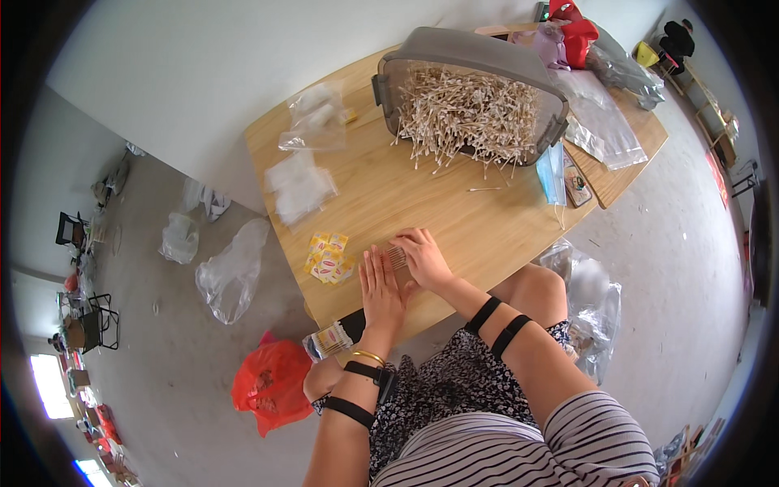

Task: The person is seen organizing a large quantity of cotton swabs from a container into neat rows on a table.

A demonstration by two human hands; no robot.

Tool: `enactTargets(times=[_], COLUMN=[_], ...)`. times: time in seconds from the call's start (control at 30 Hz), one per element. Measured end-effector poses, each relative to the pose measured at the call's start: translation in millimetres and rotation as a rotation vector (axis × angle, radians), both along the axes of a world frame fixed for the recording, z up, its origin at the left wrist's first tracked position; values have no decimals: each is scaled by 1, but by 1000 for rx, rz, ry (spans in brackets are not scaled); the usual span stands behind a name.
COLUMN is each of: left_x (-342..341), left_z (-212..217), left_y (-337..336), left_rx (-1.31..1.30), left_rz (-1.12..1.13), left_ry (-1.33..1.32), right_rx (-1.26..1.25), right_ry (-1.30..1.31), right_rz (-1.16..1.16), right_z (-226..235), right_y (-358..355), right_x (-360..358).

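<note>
Near the front edge of the wooden table [454, 215], a small row of cotton swabs [397, 258] lies between my two hands. My left hand [383, 296] rests along its left side, fingers stretched out flat and close together. From the right, my right hand [426, 261] curves over the swabs, fingertips at their far ends and thumb toward the near ends. Part of the row is hidden under it. Left of my hands are several small yellow and white printed packets [329, 258]. A packed bag of swabs [328, 341] sits at the table's corner by my left wrist.
A grey plastic bin [479, 53] lies tipped on its side, loose swabs [471, 114] spilling out. Clear bags [300, 187] lie at the table's left. A blue face mask [551, 174] and a phone [577, 188] are at the right. A red bag [272, 385] stands on the floor.
</note>
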State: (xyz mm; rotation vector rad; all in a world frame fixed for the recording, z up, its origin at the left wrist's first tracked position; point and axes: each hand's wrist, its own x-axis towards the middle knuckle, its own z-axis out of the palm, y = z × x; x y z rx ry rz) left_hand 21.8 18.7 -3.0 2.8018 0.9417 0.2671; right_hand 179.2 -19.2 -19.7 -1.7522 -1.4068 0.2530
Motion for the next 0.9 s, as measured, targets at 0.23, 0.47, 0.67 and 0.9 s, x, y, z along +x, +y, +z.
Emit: enactTargets(times=[0.23,0.47,0.67,0.9], left_x=[2,4,5,5], left_z=[-7,-2,-11,-13], left_y=[-2,-1,8,-3], left_rx=[-100,-78,6,-55], left_rz=[-9,22,51,-5], left_ry=[119,170,151,106], right_rx=[-3,-238,-212,-157], right_ry=[-140,-252,-204,-87], right_rz=[-492,-523,-339,-72], right_z=[7,11,2,-2], right_y=[-45,-53,-12,40], right_x=[101,177,129,23])
